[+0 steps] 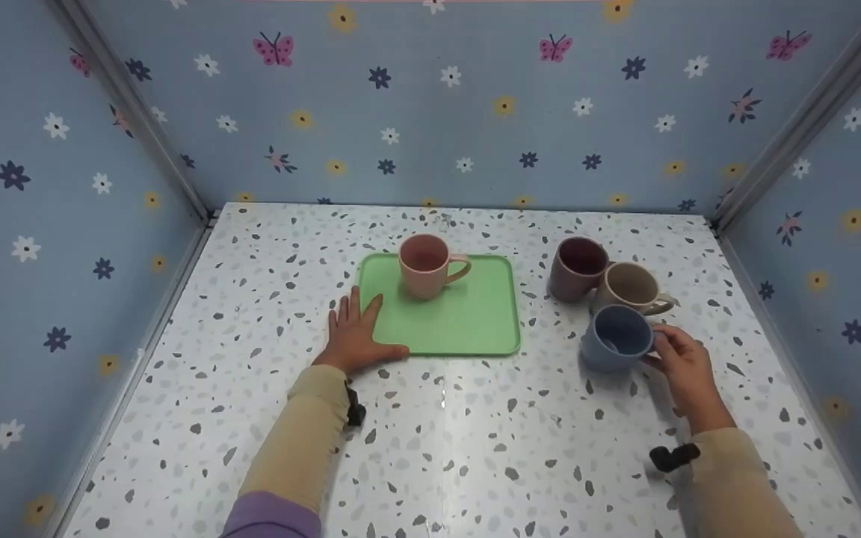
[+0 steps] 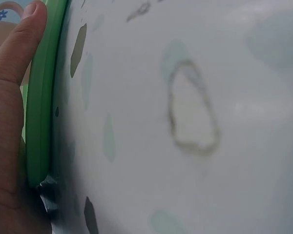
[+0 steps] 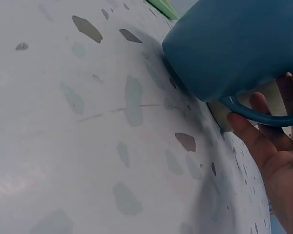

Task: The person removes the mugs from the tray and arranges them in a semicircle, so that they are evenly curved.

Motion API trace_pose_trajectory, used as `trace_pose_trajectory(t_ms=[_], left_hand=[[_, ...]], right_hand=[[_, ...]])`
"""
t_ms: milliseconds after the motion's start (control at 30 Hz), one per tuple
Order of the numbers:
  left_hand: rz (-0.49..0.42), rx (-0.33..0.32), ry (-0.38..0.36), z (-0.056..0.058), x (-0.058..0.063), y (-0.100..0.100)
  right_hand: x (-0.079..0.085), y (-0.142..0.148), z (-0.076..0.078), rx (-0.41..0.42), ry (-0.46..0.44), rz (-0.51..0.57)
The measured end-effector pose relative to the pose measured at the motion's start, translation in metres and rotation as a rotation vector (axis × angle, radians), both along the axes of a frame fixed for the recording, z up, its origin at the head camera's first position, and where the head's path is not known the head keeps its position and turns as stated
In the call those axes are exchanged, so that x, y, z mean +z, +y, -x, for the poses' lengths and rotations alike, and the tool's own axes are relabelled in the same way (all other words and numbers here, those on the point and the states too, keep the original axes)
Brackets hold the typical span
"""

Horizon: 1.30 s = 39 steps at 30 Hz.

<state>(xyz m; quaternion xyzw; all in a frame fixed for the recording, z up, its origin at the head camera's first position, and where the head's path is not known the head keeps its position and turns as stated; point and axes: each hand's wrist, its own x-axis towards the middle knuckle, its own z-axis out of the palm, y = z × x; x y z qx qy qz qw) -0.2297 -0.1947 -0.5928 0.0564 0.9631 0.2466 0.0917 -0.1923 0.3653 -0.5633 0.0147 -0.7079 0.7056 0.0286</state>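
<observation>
A blue mug (image 1: 610, 344) stands at the front of a group of mugs on the right, its handle toward the right. My right hand (image 1: 688, 370) holds that handle; in the right wrist view the fingers (image 3: 256, 134) curl at the blue mug's handle (image 3: 263, 117). On the left, my left hand (image 1: 356, 340) lies spread with straight fingers over the left front corner of a green tray (image 1: 460, 325). In the left wrist view the thumb (image 2: 19, 44) lies along the tray's rim (image 2: 41, 107). A pink mug (image 1: 424, 269) stands upright on the tray, handle to the right.
Behind the blue mug are a beige mug (image 1: 628, 288), close against it, and a dark maroon mug (image 1: 576, 273). The speckled white table (image 1: 475, 448) is bounded by patterned blue walls (image 1: 430, 104) at the back and both sides.
</observation>
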Motion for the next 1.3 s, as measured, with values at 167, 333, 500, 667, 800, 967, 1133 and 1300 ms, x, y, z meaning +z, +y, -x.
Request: trace_pose_trajectory(t_ms=[167,333,500,667,800,967,1133,1300], left_hand=[[-0.001,0.004,0.005,0.001,-0.001,0.0],[-0.001,0.005,-0.002,0.001,-0.001,0.0],[0.008,0.003,-0.015,0.0,0.001,0.0],[-0.001,0.001,-0.005,-0.001,0.003,0.001],[0.0,0.001,-0.005,-0.001,0.003,0.001],[0.007,0.005,0.002,0.001,0.001,0.001],[0.0,0.009,-0.006,0.002,-0.002,0.001],[-0.002,0.008,-0.004,0.002,-0.005,-0.001]], right_hand=[[0.0,0.007,-0.001,-0.002,0.004,0.019],[0.0,0.013,0.0,-0.013,-0.003,0.035],[-0.002,0.018,0.001,-0.031,-0.037,0.025],[-0.004,0.023,0.002,-0.026,-0.055,0.052],[-0.003,0.026,0.0,-0.026,-0.059,0.074],[-0.001,0.03,-0.002,-0.025,-0.058,0.1],[0.001,0.036,-0.002,-0.029,-0.081,0.126],[0.003,0.038,-0.001,-0.035,-0.118,0.142]])
